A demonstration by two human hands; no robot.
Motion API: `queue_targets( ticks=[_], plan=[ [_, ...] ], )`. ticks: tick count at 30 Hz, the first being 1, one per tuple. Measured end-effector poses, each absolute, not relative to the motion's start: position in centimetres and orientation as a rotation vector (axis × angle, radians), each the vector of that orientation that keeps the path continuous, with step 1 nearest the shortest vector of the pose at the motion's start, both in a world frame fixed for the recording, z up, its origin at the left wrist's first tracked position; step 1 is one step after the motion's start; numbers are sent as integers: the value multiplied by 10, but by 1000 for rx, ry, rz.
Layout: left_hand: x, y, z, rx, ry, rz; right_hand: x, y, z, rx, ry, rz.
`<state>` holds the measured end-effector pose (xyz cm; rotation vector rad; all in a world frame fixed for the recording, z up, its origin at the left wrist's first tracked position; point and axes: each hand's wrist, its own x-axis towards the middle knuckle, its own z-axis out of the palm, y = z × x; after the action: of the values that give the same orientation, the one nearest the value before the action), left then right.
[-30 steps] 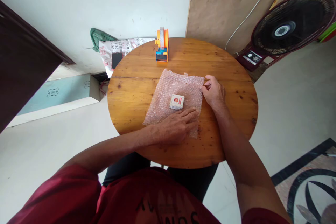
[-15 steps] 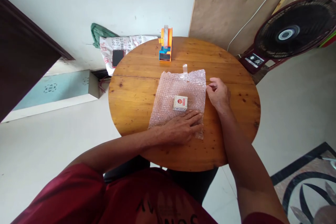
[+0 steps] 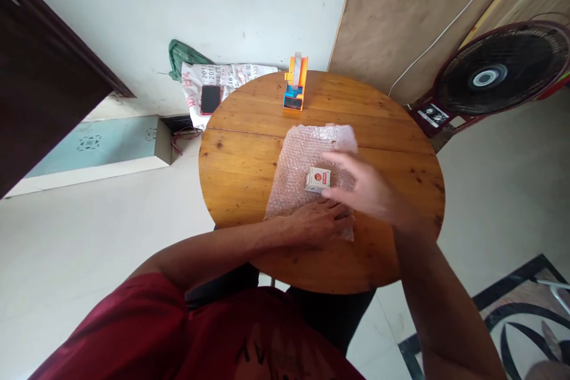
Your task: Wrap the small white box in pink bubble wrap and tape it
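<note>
A sheet of bubble wrap (image 3: 296, 160) lies spread on the round wooden table (image 3: 240, 172). On its middle rests a small pale box (image 3: 317, 179) with a red label. My left hand (image 3: 318, 222) lies flat over the near edge of the bubble wrap, just below the box, fingers stretched to the right. Just right of the box, my right hand (image 3: 365, 187) is slightly blurred, thumb and fingers apart around the box's right side with nothing held. Whether its thumb touches the box I cannot tell.
An orange and blue tape dispenser (image 3: 295, 83) stands at the table's far side. Beyond the left edge, a phone (image 3: 210, 99) lies on a printed white sack (image 3: 191, 86). A dark red fan (image 3: 490, 77) stands at the right, behind the table.
My right hand has left the bubble wrap's right edge and moved left toward the box, opening its fingers. The tape strip at the wrap's far edge now lies against it. My left hand stays put.
</note>
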<state>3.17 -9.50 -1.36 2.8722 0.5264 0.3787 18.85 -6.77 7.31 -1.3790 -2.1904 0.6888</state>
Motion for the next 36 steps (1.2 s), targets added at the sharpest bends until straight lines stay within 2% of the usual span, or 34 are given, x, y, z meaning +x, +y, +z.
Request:
queue_targets(
  ticks=[3, 8, 15, 21, 28, 30, 36],
  plan=[
    [33, -95, -13, 2844, 552, 312, 177, -62, 51, -1467, -2331, 704],
    [32, -93, -11, 2884, 447, 378, 192, -48, 30, -1670, -2189, 702],
    [29, -91, -9, 2804, 480, 338, 214, -36, 19, -1669, -1747, 712],
    [20, -95, 15, 2808, 558, 254, 219, -34, -2, -1563, -1721, 617],
    [2, -78, 32, 2977, 833, 192, 218, -35, -3, -1557, -1767, 530],
    [-2, -65, 30, 2919, 981, 205, 217, -35, -1, -1585, -1756, 524],
    [-10, -47, 17, 2786, 1035, 248, 221, -38, 6, -1640, -1727, 571]
  ],
)
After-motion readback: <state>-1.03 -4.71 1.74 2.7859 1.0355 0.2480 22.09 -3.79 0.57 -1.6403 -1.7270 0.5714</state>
